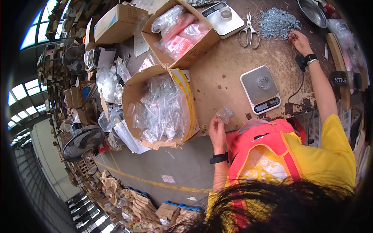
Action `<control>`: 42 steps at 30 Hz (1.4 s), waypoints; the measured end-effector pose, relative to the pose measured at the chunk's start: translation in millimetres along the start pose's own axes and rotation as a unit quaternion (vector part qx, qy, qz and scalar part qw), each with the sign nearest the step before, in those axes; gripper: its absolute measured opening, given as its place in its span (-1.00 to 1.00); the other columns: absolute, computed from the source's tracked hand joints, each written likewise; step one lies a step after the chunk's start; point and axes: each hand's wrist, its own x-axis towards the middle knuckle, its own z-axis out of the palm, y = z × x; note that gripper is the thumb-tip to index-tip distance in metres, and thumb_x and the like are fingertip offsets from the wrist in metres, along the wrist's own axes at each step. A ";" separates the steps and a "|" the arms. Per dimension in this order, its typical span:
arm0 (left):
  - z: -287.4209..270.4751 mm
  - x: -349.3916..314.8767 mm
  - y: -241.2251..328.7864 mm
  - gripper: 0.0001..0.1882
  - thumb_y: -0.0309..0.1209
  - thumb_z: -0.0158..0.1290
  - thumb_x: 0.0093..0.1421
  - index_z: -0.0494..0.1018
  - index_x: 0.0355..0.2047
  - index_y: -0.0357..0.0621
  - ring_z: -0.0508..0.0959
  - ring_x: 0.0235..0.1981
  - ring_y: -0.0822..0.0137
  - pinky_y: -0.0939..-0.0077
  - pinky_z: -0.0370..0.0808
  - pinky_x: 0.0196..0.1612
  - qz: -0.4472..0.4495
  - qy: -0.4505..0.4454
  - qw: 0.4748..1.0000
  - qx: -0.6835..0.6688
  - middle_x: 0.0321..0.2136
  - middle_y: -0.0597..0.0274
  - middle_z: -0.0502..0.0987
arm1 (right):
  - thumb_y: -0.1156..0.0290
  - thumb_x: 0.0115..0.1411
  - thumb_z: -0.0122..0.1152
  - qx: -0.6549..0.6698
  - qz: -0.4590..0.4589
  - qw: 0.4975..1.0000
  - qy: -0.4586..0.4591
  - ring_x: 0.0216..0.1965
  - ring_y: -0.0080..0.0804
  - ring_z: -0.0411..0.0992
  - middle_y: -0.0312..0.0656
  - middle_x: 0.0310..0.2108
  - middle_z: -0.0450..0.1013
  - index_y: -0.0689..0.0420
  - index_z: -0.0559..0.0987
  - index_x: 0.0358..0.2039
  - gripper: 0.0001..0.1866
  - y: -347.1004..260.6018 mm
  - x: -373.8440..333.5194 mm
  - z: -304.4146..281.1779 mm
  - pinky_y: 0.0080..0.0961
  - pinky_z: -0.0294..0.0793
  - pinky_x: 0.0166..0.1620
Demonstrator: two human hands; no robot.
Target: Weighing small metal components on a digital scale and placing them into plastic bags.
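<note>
My left hand [217,131] is at the table's near edge, its fingers closed on a small clear plastic bag [225,115] with something small and silvery inside. My right hand [300,42] reaches to the right edge of a heap of small silvery screws [276,22]. Its fingers are curled together, and what lies between them is too small to make out. Between my hands sits a white digital scale [252,90], bearing a small round clear dish [263,82] with some metal pieces in it. Scissors [249,33] lie just left of the heap.
A carton of clear zip bags [157,106] stands at the left, with another carton of red and clear bags [180,33] behind it. A second scale [223,21] holds a round cup. A metal bowl [313,13] is far right; a cable [301,87] hangs from my right wrist.
</note>
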 end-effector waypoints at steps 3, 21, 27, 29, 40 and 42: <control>1.9 4.3 0.4 -0.88 -0.57 0.00 0.29 0.46 -0.19 -0.30 0.48 -0.09 0.46 0.55 0.41 0.07 0.003 -0.013 1.000 -0.005 -0.11 0.28 0.52 | 0.38 0.42 0.08 0.202 0.083 0.969 -0.115 -0.22 -0.42 0.53 -0.16 -0.23 0.54 0.24 0.54 -0.16 -0.82 -8.7 -20.9 -4.6 -0.50 0.62 -0.13; 11.1 4.1 0.3 -0.89 -0.52 0.00 0.29 0.47 -0.22 -0.29 0.48 -0.18 0.51 0.60 0.41 -0.01 0.050 -0.028 0.998 0.001 -0.22 0.33 0.54 | 0.21 0.50 -0.09 0.110 0.095 0.945 -0.292 -0.14 -0.32 0.55 -0.06 -0.18 0.59 0.26 0.57 -0.16 -0.63 6.7 -246.1 130.9 -0.37 0.50 0.07; 7.1 4.6 -7.6 -0.94 -0.54 0.01 0.27 0.46 -0.29 -0.27 0.50 -0.12 0.46 0.56 0.41 0.03 0.066 -0.038 0.997 -0.002 -0.08 0.24 0.55 | 0.21 0.51 -0.11 0.097 0.061 0.947 -0.301 -0.08 -0.33 0.54 -0.09 -0.17 0.58 0.24 0.55 -0.13 -0.63 16.7 -251.1 135.1 -0.40 0.48 0.07; 6.9 4.5 -9.0 -0.95 -0.54 0.01 0.26 0.45 -0.30 -0.27 0.50 -0.11 0.45 0.55 0.41 0.04 0.059 -0.038 0.997 -0.008 -0.05 0.22 0.55 | 0.20 0.51 -0.11 0.110 0.065 0.955 -0.268 -0.10 -0.34 0.54 -0.10 -0.18 0.57 0.23 0.54 -0.11 -0.64 20.4 -247.9 133.0 -0.39 0.48 0.05; 11.7 -3.2 50.7 -0.93 -0.67 -0.07 0.20 0.33 -0.36 -0.25 0.54 -0.12 0.43 0.54 0.46 0.00 0.050 -0.175 0.981 -0.071 -0.11 0.07 0.61 | 0.51 0.16 0.22 -0.330 -0.374 0.688 -0.527 0.13 -0.10 0.40 -0.06 0.08 0.42 0.11 0.58 -0.09 -0.73 -50.8 -305.9 184.5 -0.21 0.43 0.13; 18.3 -3.4 68.4 -0.93 -0.67 -0.08 0.21 0.33 -0.36 -0.25 0.54 -0.15 0.45 0.56 0.47 -0.01 0.055 -0.199 0.976 -0.069 -0.13 0.06 0.62 | 0.53 0.14 0.23 -0.333 -0.415 0.647 -0.547 0.09 -0.09 0.41 -0.07 0.04 0.43 0.11 0.58 -0.10 -0.72 -57.7 -328.2 203.8 -0.22 0.45 0.09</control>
